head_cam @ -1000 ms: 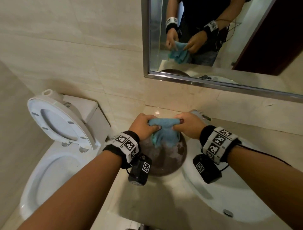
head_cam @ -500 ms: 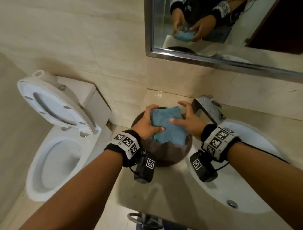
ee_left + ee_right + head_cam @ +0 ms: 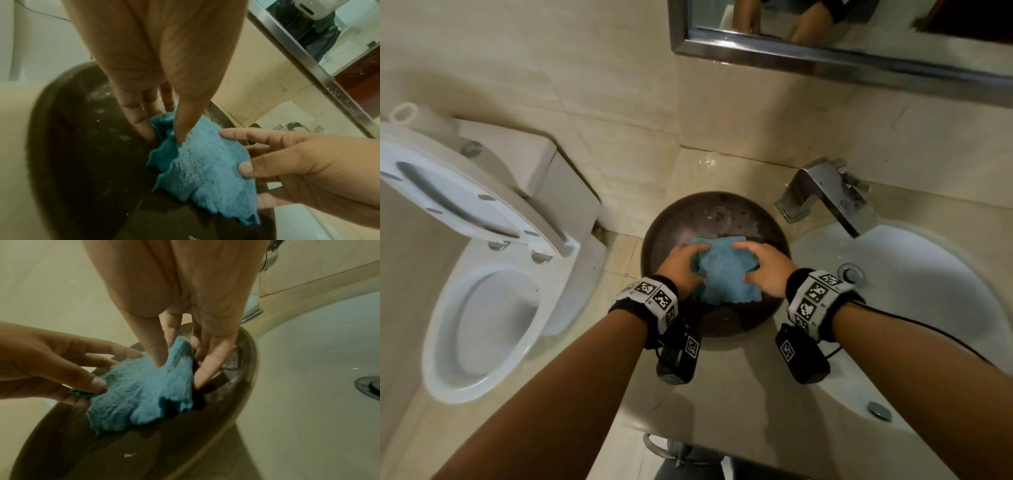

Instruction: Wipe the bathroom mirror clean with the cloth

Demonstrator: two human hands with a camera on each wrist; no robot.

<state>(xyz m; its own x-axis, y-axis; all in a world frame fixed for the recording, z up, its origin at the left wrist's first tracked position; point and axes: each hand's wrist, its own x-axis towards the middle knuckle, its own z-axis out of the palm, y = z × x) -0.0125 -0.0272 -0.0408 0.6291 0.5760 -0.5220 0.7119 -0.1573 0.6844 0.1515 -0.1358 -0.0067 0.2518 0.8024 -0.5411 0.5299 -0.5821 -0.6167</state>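
Note:
A blue fluffy cloth [image 3: 724, 274] is spread out over a dark round bowl [image 3: 714, 209] on the counter. My left hand [image 3: 693, 269] pinches its left edge, thumb on top and fingers underneath, and the left wrist view shows the pinch on the cloth [image 3: 203, 170]. My right hand [image 3: 750, 263] pinches the right edge the same way. The right wrist view has the thumb pressed into the cloth [image 3: 141, 394], with the left hand [image 3: 96, 379] opposite. Only the bottom strip of the metal-framed mirror [image 3: 859, 24] shows, at the top of the head view.
A chrome faucet [image 3: 825, 195] and white sink [image 3: 914, 308] lie right of the bowl. A toilet [image 3: 482, 325] with its raised seat [image 3: 431, 185] stands on the left below the counter. The bowl's inside looks wet.
The bunched cloth has been spread flat and lowered into the bowl by both hands. The view has tilted down, so most of the mirror has left the frame.

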